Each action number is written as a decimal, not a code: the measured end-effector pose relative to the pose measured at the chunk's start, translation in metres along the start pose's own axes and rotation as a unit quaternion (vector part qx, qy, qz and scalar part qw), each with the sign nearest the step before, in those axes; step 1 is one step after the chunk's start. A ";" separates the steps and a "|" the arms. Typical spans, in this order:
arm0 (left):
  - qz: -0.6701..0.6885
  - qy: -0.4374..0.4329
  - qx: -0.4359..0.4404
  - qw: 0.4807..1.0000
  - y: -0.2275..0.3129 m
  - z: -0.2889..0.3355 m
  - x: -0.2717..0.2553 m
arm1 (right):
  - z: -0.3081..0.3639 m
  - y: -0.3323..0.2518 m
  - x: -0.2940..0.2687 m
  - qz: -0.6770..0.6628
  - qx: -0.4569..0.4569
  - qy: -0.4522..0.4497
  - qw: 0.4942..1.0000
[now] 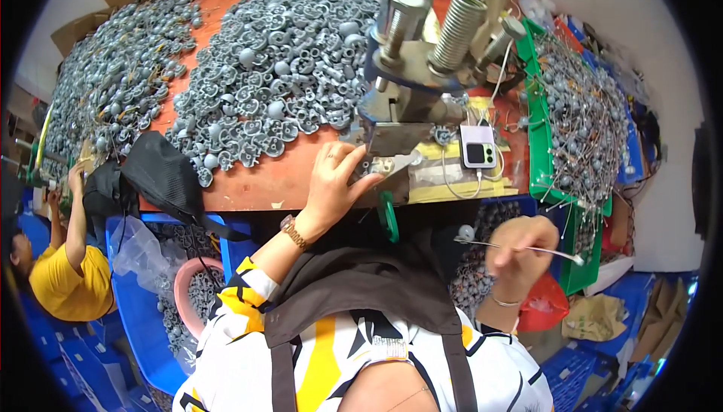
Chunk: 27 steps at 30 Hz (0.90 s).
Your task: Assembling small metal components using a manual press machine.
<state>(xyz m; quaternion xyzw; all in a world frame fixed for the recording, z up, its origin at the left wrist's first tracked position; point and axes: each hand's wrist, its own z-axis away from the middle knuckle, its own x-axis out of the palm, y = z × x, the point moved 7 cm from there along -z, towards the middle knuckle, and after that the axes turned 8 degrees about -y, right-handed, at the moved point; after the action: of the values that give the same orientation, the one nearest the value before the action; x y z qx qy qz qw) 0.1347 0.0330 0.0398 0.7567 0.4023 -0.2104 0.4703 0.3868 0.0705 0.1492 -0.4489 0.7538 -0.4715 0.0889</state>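
Note:
My left hand [331, 186] reaches up to the metal press [392, 137] at the table's front edge. Its thumb and index finger pinch close under the press head, beside a small pale fixture [382, 165]; whatever they hold is hidden. On the right, my right hand [523, 250] is closed around a thin white wire [553, 251]. A small grey ball [467, 233] shows toward the wire's left end, and a white tip [578, 259] at its right end. Behind the left hand, a large heap of grey plastic shell parts [279, 58] covers the red tabletop [241, 190].
A green bin [541, 111] of wired grey balls stands right. A phone [478, 147] with a white cable lies by the press. Black bag [162, 171] and blue crate [143, 314] are left. Another person in a yellow shirt [71, 284] works far left.

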 end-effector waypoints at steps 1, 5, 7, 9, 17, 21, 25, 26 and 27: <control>-0.006 -0.022 -0.015 1.000 0.000 -0.007 0.008 | 0.003 0.008 0.004 0.016 0.020 0.028 0.999; 0.082 -0.077 -0.032 0.993 -0.018 -0.017 0.030 | 0.003 0.026 0.012 -0.008 0.057 0.007 0.998; 0.088 -0.123 -0.041 0.988 -0.023 -0.014 0.029 | -0.003 0.031 0.012 0.002 0.042 0.002 0.999; 0.087 -0.174 -0.005 0.981 -0.005 -0.018 0.022 | -0.003 0.034 0.003 0.038 0.038 0.005 0.999; -0.200 0.002 -0.108 0.974 -0.092 -0.031 -0.054 | 0.001 0.062 0.013 0.036 0.184 0.042 0.981; -0.133 -0.020 -0.126 0.983 -0.107 -0.037 -0.044 | 0.002 0.071 0.018 0.114 0.202 0.025 0.973; -0.161 0.059 -0.092 0.981 -0.094 -0.027 -0.056 | 0.002 0.075 0.009 0.311 0.158 -0.013 0.937; -0.087 0.094 -0.113 0.985 -0.092 -0.021 -0.059 | 0.002 0.081 0.007 0.288 0.177 0.038 0.940; -0.012 0.128 -0.134 0.983 -0.088 -0.014 -0.063 | 0.001 0.086 0.010 0.290 0.178 0.040 0.939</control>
<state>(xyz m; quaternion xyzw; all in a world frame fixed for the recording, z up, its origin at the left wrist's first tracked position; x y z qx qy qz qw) 0.0259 0.0396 0.0424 0.7026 0.4928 -0.0622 0.5096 0.3307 0.0754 0.0839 -0.1681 0.7578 -0.5695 0.2703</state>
